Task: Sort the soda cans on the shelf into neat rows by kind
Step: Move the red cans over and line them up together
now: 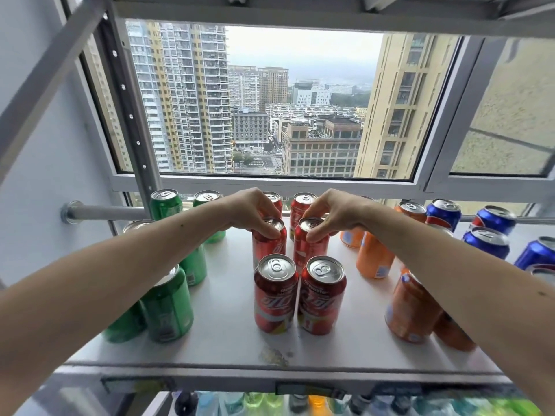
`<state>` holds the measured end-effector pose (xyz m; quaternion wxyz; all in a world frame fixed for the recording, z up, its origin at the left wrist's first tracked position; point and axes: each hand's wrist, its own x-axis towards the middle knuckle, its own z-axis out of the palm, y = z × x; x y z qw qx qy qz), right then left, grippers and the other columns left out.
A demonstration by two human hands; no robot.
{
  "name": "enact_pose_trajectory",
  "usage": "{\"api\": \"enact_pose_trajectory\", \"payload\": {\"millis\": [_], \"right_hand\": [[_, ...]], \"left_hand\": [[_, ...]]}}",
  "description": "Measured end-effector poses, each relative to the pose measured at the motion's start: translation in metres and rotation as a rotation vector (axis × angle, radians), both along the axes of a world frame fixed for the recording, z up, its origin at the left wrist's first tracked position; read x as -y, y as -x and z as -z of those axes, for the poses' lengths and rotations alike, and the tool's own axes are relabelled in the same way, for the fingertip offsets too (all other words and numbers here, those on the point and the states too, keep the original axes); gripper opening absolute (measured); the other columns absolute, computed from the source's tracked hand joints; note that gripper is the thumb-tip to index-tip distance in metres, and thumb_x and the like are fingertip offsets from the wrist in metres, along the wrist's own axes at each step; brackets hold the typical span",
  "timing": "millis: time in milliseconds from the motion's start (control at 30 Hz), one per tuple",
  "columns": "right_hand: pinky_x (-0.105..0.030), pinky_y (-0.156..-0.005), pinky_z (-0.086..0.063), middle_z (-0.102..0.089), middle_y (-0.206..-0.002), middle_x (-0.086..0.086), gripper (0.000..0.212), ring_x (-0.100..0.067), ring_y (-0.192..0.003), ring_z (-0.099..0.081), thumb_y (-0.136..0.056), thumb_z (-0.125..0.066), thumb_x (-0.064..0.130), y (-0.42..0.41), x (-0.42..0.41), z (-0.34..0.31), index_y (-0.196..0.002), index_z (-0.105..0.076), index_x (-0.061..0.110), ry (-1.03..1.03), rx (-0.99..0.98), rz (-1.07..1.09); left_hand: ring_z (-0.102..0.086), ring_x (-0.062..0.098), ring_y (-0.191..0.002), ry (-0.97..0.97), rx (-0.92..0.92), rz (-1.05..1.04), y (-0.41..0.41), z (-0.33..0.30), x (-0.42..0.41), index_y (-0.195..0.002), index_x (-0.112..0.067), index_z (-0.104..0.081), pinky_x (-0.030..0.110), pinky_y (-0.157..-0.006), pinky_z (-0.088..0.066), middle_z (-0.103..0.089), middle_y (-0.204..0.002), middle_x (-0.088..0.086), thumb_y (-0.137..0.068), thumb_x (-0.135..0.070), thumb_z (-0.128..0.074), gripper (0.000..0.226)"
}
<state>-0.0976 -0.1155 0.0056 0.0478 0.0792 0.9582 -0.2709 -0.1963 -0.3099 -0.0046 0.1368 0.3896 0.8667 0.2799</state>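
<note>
Window (pixel 300 187) with tower blocks (pixel 186 100) beyond; blurred bottles (pixel 258 403) below.

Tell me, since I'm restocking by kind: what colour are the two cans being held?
Red, both cans, gripped at their silver tops; the head view shows it.

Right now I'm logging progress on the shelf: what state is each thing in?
Left hand: grips top of a middle red can.
Right hand: grips the neighbouring red can.
Front red aluminium cans: upright, paired.
Green cans: upright, left.
Orange cans: upright, right.
Blue cans: upright, far right.
</note>
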Motion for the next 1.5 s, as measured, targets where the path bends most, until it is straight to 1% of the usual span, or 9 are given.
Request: {"api": "enact_pose_trajectory", "payload": {"millis": [267, 433, 533, 633, 767, 900, 1067, 1300, 1500], "right_hand": [[-0.039, -0.102, -0.048, -0.064, -0.127, -0.006, 0.069, -0.023, -0.114, -0.061, -0.072, -0.082, 0.040, -0.020, 0.003, -0.005, -0.129, -0.060, 0.008, -0.030, -0.105, 0.021], [-0.033, -0.090, -0.054, -0.071, -0.109, 0.000, 0.061, -0.017, -0.102, -0.067, -0.065, -0.082, 0.049, -0.064, 0.010, -0.012, -0.112, -0.070, 0.012, 0.003, -0.194, -0.050], [-0.025, -0.083, -0.052, -0.071, -0.109, 0.005, 0.074, -0.011, -0.097, -0.067, -0.054, -0.078, 0.062, -0.085, 0.024, -0.010, -0.112, -0.071, 0.017, -0.047, -0.084, -0.142], [-0.026, -0.082, -0.053, -0.068, -0.111, 0.003, 0.070, -0.014, -0.100, -0.065, -0.057, -0.086, 0.052, -0.092, 0.034, 0.000, -0.117, -0.069, 0.020, -0.116, -0.035, -0.165], [-0.019, -0.064, -0.046, -0.067, -0.114, -0.005, 0.061, -0.017, -0.097, -0.063, -0.062, -0.089, 0.037, -0.094, 0.039, 0.010, -0.117, -0.069, 0.019, -0.149, -0.082, -0.147], [-0.021, -0.064, -0.047, -0.064, -0.122, -0.004, 0.059, -0.020, -0.103, -0.062, -0.066, -0.087, 0.031, -0.097, 0.041, 0.005, -0.121, -0.067, 0.025, -0.155, -0.041, -0.142], [-0.039, -0.095, -0.052, -0.062, -0.129, -0.001, 0.056, -0.021, -0.115, -0.059, -0.066, -0.087, 0.018, -0.100, 0.044, -0.002, -0.118, -0.069, 0.029, -0.142, 0.002, -0.178], [-0.027, -0.072, -0.057, -0.060, -0.127, -0.008, 0.078, -0.024, -0.103, -0.065, -0.063, -0.088, 0.035, -0.106, 0.049, 0.009, -0.132, -0.057, 0.015, -0.169, 0.002, -0.077], [-0.023, -0.070, -0.051, -0.060, -0.132, -0.009, 0.076, -0.023, -0.104, -0.066, -0.063, -0.089, 0.027, -0.108, 0.050, 0.012, -0.132, -0.059, 0.018, -0.149, -0.016, -0.061]], "left_hand": [[-0.058, 0.017, -0.118, -0.108, -0.069, 0.011, -0.013, -0.005, 0.016, -0.129, -0.017, -0.059, 0.037, -0.102, -0.046, -0.061, -0.130, 0.001, -0.066, -0.030, -0.085, 0.069], [-0.066, 0.001, -0.093, -0.271, -0.197, 0.043, -0.056, -0.013, 0.043, -0.112, -0.020, -0.070, 0.022, -0.081, -0.056, -0.067, -0.100, -0.016, -0.062, -0.046, -0.081, 0.057], [-0.066, 0.001, -0.095, -0.140, -0.137, 0.076, -0.086, -0.005, 0.054, -0.117, -0.020, -0.067, 0.017, -0.079, -0.055, -0.067, -0.111, -0.013, -0.054, -0.055, -0.079, 0.074], [-0.064, 0.011, -0.102, -0.073, -0.162, 0.041, -0.105, 0.010, 0.056, -0.123, -0.016, -0.065, 0.027, -0.087, -0.054, -0.067, -0.120, -0.003, -0.059, -0.040, -0.086, 0.071], [-0.061, 0.009, -0.095, -0.089, -0.203, -0.013, -0.116, 0.021, 0.053, -0.122, -0.017, -0.065, 0.014, -0.079, -0.047, -0.068, -0.119, -0.001, -0.060, -0.032, -0.088, 0.067], [-0.062, 0.017, -0.109, -0.077, -0.071, -0.041, -0.115, 0.019, 0.053, -0.124, -0.016, -0.064, 0.039, -0.099, -0.050, -0.067, -0.122, 0.001, -0.061, -0.021, -0.088, 0.068], [-0.058, 0.019, -0.118, -0.010, 0.013, 0.029, -0.112, 0.013, 0.053, -0.126, -0.017, -0.061, 0.038, -0.103, -0.046, -0.062, -0.127, 0.001, -0.064, -0.012, -0.087, 0.068], [-0.055, 0.012, -0.104, 0.022, -0.159, -0.016, -0.118, 0.020, 0.052, -0.131, -0.019, -0.058, 0.026, -0.089, -0.045, -0.060, -0.130, 0.001, -0.059, -0.042, -0.087, 0.081], [-0.059, 0.014, -0.103, 0.005, -0.151, -0.002, -0.117, 0.022, 0.055, -0.127, -0.022, -0.062, 0.030, -0.093, -0.049, -0.063, -0.125, -0.002, -0.060, -0.028, -0.089, 0.072]]}}
